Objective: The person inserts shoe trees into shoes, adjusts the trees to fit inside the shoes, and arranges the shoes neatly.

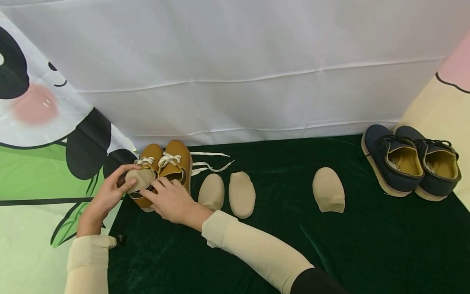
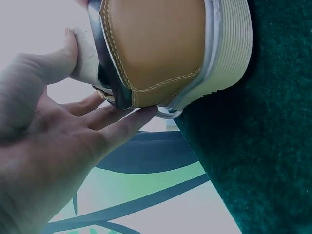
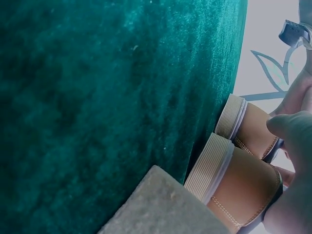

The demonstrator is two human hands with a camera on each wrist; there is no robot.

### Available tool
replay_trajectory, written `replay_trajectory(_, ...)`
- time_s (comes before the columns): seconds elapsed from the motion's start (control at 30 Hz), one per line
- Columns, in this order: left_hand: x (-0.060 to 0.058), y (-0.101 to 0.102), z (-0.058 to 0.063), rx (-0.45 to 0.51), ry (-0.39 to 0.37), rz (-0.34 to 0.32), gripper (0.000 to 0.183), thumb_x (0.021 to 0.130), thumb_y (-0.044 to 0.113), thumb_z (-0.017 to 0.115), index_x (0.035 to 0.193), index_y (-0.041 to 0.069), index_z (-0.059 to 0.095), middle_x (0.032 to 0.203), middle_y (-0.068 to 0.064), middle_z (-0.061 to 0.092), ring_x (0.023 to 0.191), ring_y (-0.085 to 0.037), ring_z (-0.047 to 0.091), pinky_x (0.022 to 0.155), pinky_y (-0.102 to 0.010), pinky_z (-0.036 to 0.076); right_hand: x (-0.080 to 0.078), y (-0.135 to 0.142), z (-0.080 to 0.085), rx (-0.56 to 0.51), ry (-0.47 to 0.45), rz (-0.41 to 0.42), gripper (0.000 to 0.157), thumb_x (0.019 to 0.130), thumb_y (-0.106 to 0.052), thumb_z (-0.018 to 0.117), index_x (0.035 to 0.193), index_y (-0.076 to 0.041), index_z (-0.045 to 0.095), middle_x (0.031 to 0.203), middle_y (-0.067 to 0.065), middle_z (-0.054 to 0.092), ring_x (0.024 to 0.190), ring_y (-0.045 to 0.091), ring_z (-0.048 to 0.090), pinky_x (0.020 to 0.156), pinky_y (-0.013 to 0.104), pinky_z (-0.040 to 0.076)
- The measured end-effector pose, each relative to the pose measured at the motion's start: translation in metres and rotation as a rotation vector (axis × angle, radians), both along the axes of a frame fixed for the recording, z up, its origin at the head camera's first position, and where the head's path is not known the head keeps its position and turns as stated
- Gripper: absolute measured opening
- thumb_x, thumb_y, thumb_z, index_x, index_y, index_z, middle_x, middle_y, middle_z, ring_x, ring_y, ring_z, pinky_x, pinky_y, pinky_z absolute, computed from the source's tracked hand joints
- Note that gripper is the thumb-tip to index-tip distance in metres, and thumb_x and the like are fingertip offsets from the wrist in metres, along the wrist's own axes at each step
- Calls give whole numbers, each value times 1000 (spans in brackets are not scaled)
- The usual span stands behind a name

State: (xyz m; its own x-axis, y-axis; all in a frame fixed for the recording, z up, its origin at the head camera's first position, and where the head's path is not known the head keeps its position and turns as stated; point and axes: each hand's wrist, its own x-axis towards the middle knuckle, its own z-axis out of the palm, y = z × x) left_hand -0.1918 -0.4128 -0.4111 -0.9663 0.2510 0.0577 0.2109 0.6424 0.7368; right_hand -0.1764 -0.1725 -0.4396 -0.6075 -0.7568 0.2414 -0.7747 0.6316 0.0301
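A beige moulded shoe insert (image 1: 141, 178) sits at the opening of the left brown shoe (image 1: 150, 153). My left hand (image 1: 110, 190) grips this insert, thumb on its near side and index finger along its far side. In the left wrist view the other fingers (image 2: 129, 124) lie along the outside of the brown heel. My right hand (image 1: 174, 202) rests over the heel end of the pair, its fingers reaching across the collars and the thumb near the insert's lower edge. The right brown shoe (image 1: 183, 151), its white laces tied, stands alongside with its opening showing.
Beside the brown pair lie two beige inserts, one (image 1: 211, 191) closer and another (image 1: 242, 194) to its right. A third insert (image 1: 328, 190) lies farther right. Navy shoes (image 1: 393, 159) stand at the right edge of the green cloth (image 1: 279, 249). Loose white laces (image 1: 211, 165) trail rightward.
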Motion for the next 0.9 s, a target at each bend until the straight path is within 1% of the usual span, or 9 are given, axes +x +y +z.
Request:
replay_trajectory(0.27,0,1,-1,-27,10,27,43,109,18,54,151,8,47,142,10,46,101,8,58,76,-16,51,0,-1,-1,-7,-5,-2,56,107,-50,52,159,-36,37,155,-4,46,140,15,47,99,31,50)
replay_trajectory(0.47,1,2,-3,-48,7,58,44,109,20,54,151,9,47,147,-11,46,103,9,56,77,-15,50,0,-1,-3,-4,-3,-6,55,107,-49,52,159,-37,37,155,-5,46,139,15,47,101,31,50)
replay_trajectory(0.53,1,3,-3,-53,8,65,44,110,20,53,151,9,47,148,-16,46,103,9,56,77,-15,50,0,-1,-3,-1,-4,-7,55,107,-49,52,159,-37,37,155,-5,47,139,15,48,101,31,50)
replay_trajectory(0.77,2,6,-2,-84,47,78,42,110,21,53,149,8,49,151,-23,44,106,13,49,77,-12,47,0,-1,-3,-7,-13,-4,54,107,-47,53,158,-37,38,154,-5,47,138,15,49,100,31,50)
replay_trajectory(0.83,2,7,-2,-97,52,86,41,110,21,53,149,8,49,153,-23,42,110,12,47,78,-11,45,0,-1,-3,-7,-14,-3,55,107,-47,54,158,-37,38,155,-5,47,138,15,49,100,31,50)
replay_trajectory(0.9,2,7,-2,-110,55,93,41,110,22,53,149,9,49,156,-24,41,114,7,47,79,-11,44,1,-1,-3,-8,-16,-2,55,107,-45,54,159,-37,37,155,-5,47,138,15,49,100,31,51)
